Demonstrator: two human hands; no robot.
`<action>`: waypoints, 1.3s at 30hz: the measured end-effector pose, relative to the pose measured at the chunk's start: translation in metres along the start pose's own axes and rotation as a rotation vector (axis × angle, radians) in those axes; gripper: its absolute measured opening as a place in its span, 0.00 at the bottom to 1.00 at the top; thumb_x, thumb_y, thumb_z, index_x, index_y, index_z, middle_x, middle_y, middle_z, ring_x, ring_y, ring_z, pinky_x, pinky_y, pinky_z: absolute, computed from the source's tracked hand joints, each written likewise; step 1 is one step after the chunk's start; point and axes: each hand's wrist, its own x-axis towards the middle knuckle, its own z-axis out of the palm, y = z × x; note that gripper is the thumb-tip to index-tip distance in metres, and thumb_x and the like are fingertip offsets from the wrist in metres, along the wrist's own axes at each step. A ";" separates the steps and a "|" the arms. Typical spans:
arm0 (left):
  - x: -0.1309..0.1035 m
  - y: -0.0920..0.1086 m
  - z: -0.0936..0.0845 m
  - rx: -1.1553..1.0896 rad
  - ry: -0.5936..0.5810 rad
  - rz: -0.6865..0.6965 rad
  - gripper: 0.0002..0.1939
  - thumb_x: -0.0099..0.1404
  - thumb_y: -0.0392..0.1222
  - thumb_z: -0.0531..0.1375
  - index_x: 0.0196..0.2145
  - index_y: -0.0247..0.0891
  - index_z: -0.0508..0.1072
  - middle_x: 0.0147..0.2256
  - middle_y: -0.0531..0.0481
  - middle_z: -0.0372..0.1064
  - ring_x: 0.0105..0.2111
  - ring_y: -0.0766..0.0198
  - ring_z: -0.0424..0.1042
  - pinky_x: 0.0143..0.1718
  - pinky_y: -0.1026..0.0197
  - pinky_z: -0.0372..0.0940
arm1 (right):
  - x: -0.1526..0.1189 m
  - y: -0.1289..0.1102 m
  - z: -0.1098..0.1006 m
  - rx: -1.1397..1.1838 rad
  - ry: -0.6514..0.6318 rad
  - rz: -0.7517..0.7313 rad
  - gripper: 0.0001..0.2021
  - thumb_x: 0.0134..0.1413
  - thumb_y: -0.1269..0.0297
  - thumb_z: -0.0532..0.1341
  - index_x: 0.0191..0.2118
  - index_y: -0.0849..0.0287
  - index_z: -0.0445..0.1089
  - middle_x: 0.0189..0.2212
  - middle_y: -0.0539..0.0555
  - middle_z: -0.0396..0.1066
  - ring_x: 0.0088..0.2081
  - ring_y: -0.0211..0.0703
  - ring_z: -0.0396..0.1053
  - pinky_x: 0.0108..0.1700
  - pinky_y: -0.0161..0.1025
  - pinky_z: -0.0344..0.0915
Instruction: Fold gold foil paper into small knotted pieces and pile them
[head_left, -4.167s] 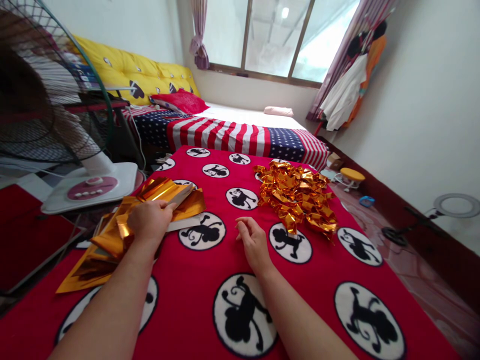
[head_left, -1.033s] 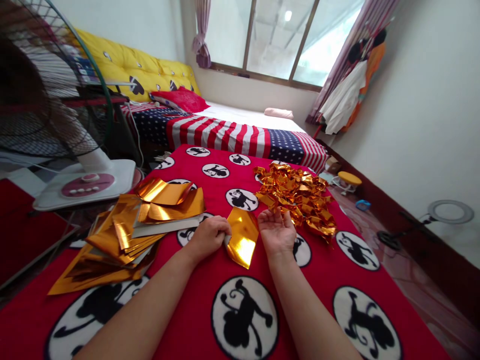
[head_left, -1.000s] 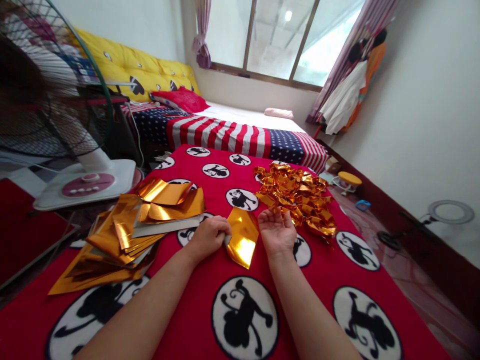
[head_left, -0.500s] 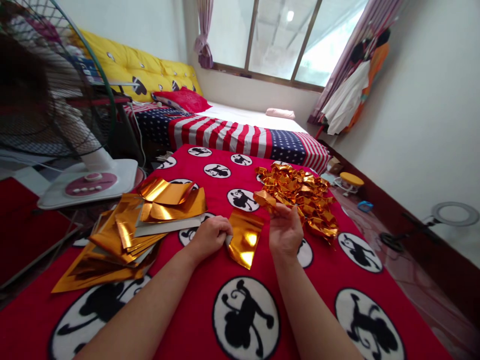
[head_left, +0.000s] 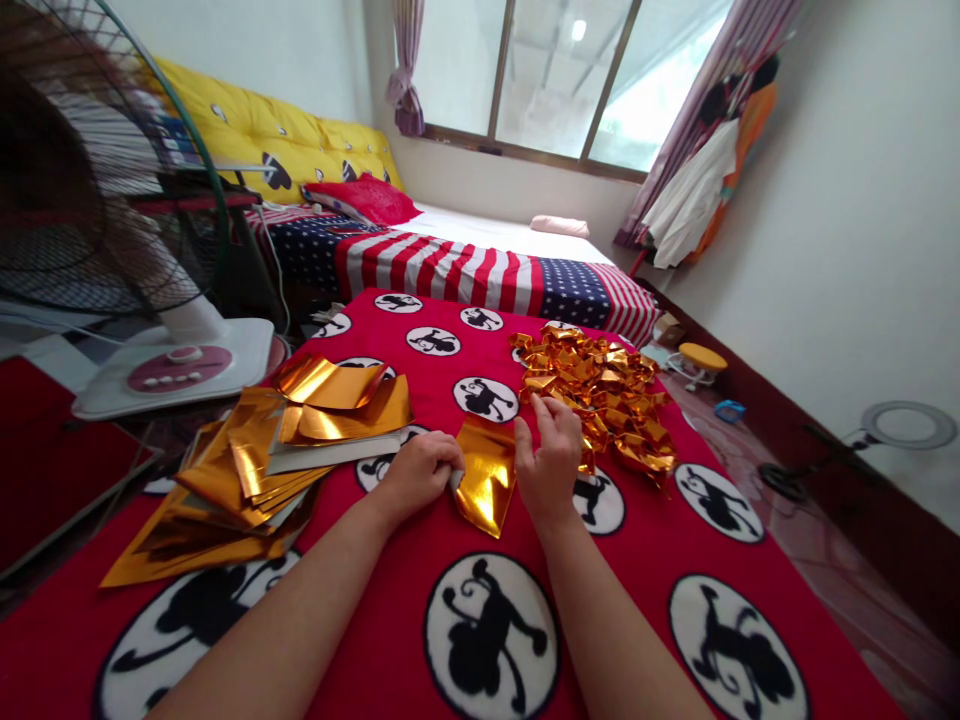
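A sheet of shiny gold foil paper (head_left: 486, 480) lies on the red cloth between my hands. My left hand (head_left: 422, 470) is closed on its left edge. My right hand (head_left: 550, 450) hovers at the sheet's right side, fingers apart and holding nothing. Beyond it, at the right, sits a heap of folded gold foil pieces (head_left: 600, 385). On the left lies a loose stack of flat gold foil sheets (head_left: 247, 470), with pale undersides showing on some.
The red cloth (head_left: 607, 600) has round black-and-white figures. A fan (head_left: 180, 350) stands at the left. Behind are a bed (head_left: 465, 265) with a flag-patterned cover and a window. A yellow stool (head_left: 703, 357) and a ring light (head_left: 909, 425) are at the right.
My right hand has let go of a folded foil piece at the heap and moved back left toward the flat sheet. My left hand has stayed in place.
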 end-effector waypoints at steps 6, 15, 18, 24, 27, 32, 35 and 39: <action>0.000 0.000 0.000 0.003 -0.004 0.005 0.14 0.49 0.23 0.50 0.21 0.36 0.72 0.27 0.49 0.72 0.30 0.64 0.70 0.37 0.63 0.64 | -0.008 -0.002 0.011 -0.302 -0.138 0.042 0.27 0.62 0.52 0.54 0.60 0.65 0.63 0.53 0.68 0.63 0.53 0.62 0.57 0.54 0.56 0.53; 0.000 0.001 0.000 0.015 0.000 0.009 0.14 0.49 0.23 0.50 0.21 0.36 0.72 0.27 0.49 0.73 0.30 0.64 0.70 0.37 0.63 0.63 | -0.013 0.005 0.024 -0.259 -0.216 0.134 0.30 0.59 0.47 0.56 0.59 0.65 0.65 0.53 0.71 0.63 0.53 0.64 0.58 0.54 0.58 0.52; 0.000 0.001 -0.001 -0.003 0.000 0.016 0.15 0.49 0.22 0.50 0.22 0.36 0.73 0.26 0.50 0.72 0.30 0.65 0.69 0.36 0.63 0.64 | -0.014 0.008 0.028 -0.190 -0.238 0.129 0.30 0.59 0.47 0.56 0.60 0.62 0.64 0.58 0.69 0.61 0.57 0.63 0.56 0.56 0.58 0.50; -0.002 -0.003 -0.004 -0.112 -0.043 0.013 0.19 0.46 0.20 0.47 0.23 0.35 0.74 0.27 0.49 0.72 0.28 0.67 0.70 0.32 0.66 0.64 | -0.020 0.013 0.024 -0.066 -0.216 0.233 0.21 0.60 0.53 0.55 0.54 0.60 0.69 0.56 0.66 0.65 0.57 0.59 0.59 0.59 0.56 0.51; -0.004 -0.003 -0.007 -0.151 -0.072 0.014 0.21 0.48 0.19 0.47 0.26 0.35 0.76 0.31 0.48 0.73 0.31 0.66 0.71 0.33 0.66 0.65 | -0.023 0.019 0.017 0.068 -0.139 0.294 0.18 0.58 0.62 0.54 0.50 0.62 0.69 0.51 0.65 0.68 0.54 0.54 0.63 0.58 0.52 0.56; -0.005 0.001 -0.011 -0.175 -0.101 0.052 0.14 0.55 0.24 0.56 0.30 0.37 0.78 0.36 0.48 0.75 0.37 0.64 0.72 0.41 0.63 0.66 | -0.031 0.031 0.009 0.341 -0.073 0.420 0.18 0.51 0.69 0.55 0.50 0.60 0.66 0.47 0.61 0.69 0.47 0.49 0.69 0.53 0.49 0.65; -0.006 0.003 -0.011 -0.165 -0.104 0.060 0.07 0.58 0.30 0.61 0.31 0.38 0.79 0.34 0.47 0.75 0.36 0.64 0.72 0.40 0.63 0.66 | -0.035 0.034 0.005 0.404 -0.061 0.418 0.19 0.48 0.73 0.54 0.49 0.60 0.66 0.47 0.59 0.68 0.47 0.47 0.70 0.53 0.49 0.65; -0.007 0.005 -0.009 -0.145 -0.086 0.061 0.03 0.58 0.35 0.65 0.30 0.39 0.80 0.33 0.48 0.75 0.34 0.65 0.72 0.38 0.64 0.65 | -0.031 0.035 0.003 0.360 -0.023 0.369 0.18 0.47 0.72 0.54 0.46 0.59 0.69 0.46 0.59 0.68 0.46 0.47 0.69 0.48 0.46 0.67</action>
